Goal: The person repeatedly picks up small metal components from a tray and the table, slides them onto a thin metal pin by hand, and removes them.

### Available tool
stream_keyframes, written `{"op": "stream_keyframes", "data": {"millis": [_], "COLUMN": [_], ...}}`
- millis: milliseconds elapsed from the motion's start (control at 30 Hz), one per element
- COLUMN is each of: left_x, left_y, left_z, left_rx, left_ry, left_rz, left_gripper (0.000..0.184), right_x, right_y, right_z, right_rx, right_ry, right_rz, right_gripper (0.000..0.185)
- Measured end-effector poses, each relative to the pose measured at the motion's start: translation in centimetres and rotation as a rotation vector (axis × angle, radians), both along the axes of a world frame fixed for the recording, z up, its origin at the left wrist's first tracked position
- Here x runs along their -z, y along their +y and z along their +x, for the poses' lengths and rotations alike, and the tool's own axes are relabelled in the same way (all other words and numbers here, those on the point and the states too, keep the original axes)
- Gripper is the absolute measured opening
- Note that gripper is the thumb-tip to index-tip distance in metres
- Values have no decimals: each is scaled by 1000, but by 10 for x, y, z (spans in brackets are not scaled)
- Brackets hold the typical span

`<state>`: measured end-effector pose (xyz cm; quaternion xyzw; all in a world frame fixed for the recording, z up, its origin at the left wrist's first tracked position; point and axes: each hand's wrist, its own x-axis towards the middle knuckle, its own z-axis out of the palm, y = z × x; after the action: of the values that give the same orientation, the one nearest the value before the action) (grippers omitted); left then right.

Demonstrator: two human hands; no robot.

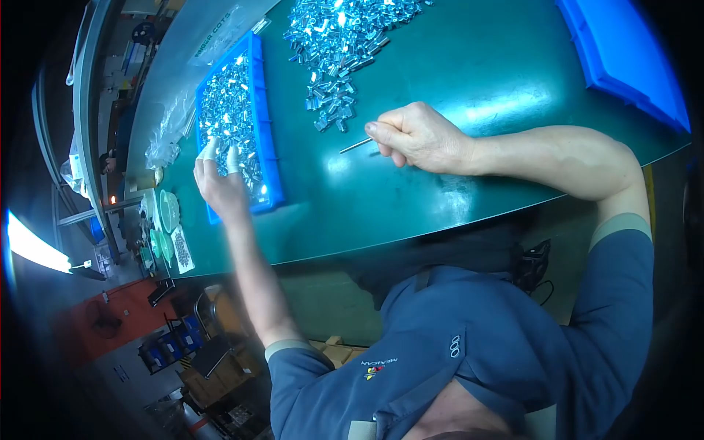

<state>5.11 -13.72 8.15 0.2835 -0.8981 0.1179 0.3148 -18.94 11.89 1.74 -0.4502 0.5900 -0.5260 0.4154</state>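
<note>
My left hand point(220, 189) is over the blue bin point(267, 139) at the left of the table, white cots covering some of its fingertips. Its thumb and fingers are apart, at the level of the small shiny metal pieces point(226, 99) that fill the bin. Whether a piece lies under the fingertips I cannot see. In my closed right hand point(425, 139) is a thin metal rod point(354, 146), its free end pointing left above the tabletop. Beyond that hand, a heap of short metal cylinders point(341, 44) is spread on the green table point(440, 73).
A blue plastic tray or lid point(623, 51) lies at the far right edge. Clear plastic bags point(169, 132) and green dishes point(167, 213) sit left of the bin. A metal frame point(86, 110) rises along the left side. The table's near edge runs before my body.
</note>
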Motion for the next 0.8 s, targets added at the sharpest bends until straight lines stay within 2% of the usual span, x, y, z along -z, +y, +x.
{"op": "stream_keyframes", "data": {"millis": [33,100,233,367,467,533,733,800], "left_x": [0,14,47,59,56,57,55,48], "left_y": [5,21,53,54,60,64,91,96], "left_z": [-7,-28,-60,-47,-42,-42,-43,-44], "left_rx": [55,306,361,366,335,328,446,453], "left_ry": [15,-45,-172,-73,-103,-126,64,51], "left_rz": [-8,215,478,558,509,473,724,694], "left_gripper": [31,33,34,30,26,23,21,21], "right_x": [1,2,2,2,5,6,5,4], "right_y": [0,-2,-1,0,-3,-3,-2,-2], "right_z": [-1,0,0,-2,0,0,1,0], "right_rx": [2,-6,15,9,-9,-5,8,-3], "right_ry": [3,-1,10,-15,-85,-10,43,62], "right_rz": [-1,-4,1,-6,3,-11,-17,-13], "right_gripper": [48,47,46,44,39,36,34,33]}}
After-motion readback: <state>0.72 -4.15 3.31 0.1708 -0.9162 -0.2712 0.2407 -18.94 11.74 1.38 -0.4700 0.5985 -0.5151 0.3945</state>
